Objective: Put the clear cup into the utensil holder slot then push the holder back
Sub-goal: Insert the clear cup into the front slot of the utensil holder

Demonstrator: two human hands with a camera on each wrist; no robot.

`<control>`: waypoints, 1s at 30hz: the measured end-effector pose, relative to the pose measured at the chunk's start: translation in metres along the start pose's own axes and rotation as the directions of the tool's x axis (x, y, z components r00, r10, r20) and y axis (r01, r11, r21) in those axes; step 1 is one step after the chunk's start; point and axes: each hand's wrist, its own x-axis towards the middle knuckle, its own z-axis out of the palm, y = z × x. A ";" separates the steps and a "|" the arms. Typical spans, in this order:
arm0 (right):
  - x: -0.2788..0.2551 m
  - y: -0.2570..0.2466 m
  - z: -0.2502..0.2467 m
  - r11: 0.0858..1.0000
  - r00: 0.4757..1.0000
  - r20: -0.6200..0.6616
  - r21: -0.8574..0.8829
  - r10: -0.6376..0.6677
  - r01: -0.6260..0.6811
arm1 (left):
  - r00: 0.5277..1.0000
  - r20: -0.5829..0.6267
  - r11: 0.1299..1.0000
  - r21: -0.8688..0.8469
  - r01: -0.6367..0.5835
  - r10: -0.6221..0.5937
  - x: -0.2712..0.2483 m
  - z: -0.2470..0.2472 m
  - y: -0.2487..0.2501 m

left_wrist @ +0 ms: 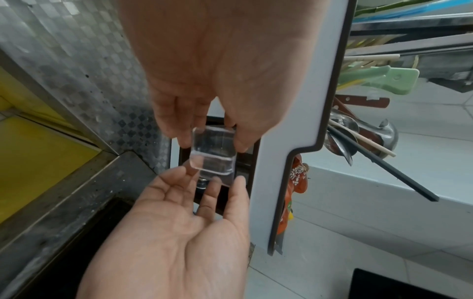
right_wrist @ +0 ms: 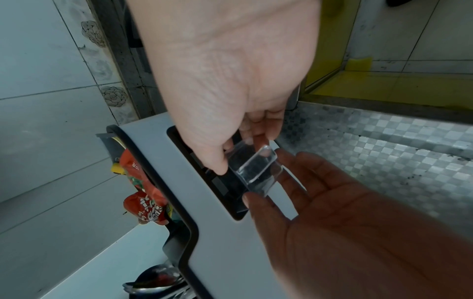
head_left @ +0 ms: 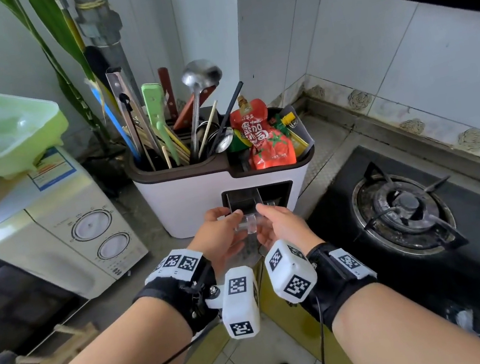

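I see a tiled kitchen corner, steel counter [head_left: 318, 151] beside the gas stove [head_left: 404, 207]. Both my left hand [head_left: 219, 238] and right hand [head_left: 282, 225] seemingly pinch the clear cup [head_left: 249, 222] at the utensil holder [head_left: 191, 195] slot [head_left: 258, 197] mouth.

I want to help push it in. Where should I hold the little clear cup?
Pinch the clear cup by its two flat side walls, near the end facing you, coming from the front. That probably leaves its far end free to enter the slot.
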 end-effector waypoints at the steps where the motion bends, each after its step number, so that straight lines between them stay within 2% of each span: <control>1: 0.001 -0.002 0.000 1.000 1.000 -0.001 0.012 0.003 -0.003 | 1.000 -0.008 1.000 -0.008 -0.001 0.001 0.001 0.001 0.002; 7: -0.003 -0.004 -0.004 0.983 0.996 0.020 -0.165 0.084 -0.079 | 0.999 -0.042 1.000 -0.017 0.010 -0.011 0.007 0.001 0.006; 11: -0.004 -0.004 0.000 0.993 0.984 0.130 -0.036 0.119 -0.115 | 1.000 -0.024 0.999 -0.040 0.015 -0.016 0.006 0.001 0.007; 18: 0.000 -0.015 0.008 0.999 0.989 0.146 0.042 0.019 -0.026 | 0.998 -0.058 0.999 -0.039 -0.006 0.003 -0.001 -0.010 0.014; 23: 0.003 -0.021 0.015 0.997 0.990 0.138 0.070 0.028 -0.038 | 0.990 -0.137 0.997 -0.063 -0.043 0.034 -0.005 -0.020 0.022; 26: 0.004 -0.023 0.015 0.999 0.998 0.037 0.013 0.052 -0.052 | 0.985 -0.174 0.994 -0.102 -0.041 0.023 -0.008 -0.025 0.027; 28: 0.003 -0.027 0.012 0.999 0.990 -0.140 0.041 0.020 -0.015 | 0.980 -0.198 0.988 -0.154 -0.033 0.002 -0.010 -0.029 0.032; 30: 0.000 -0.036 0.004 0.992 0.954 -0.297 0.099 -0.049 0.082 | 0.978 -0.208 0.975 -0.222 -0.029 -0.018 -0.010 -0.030 0.035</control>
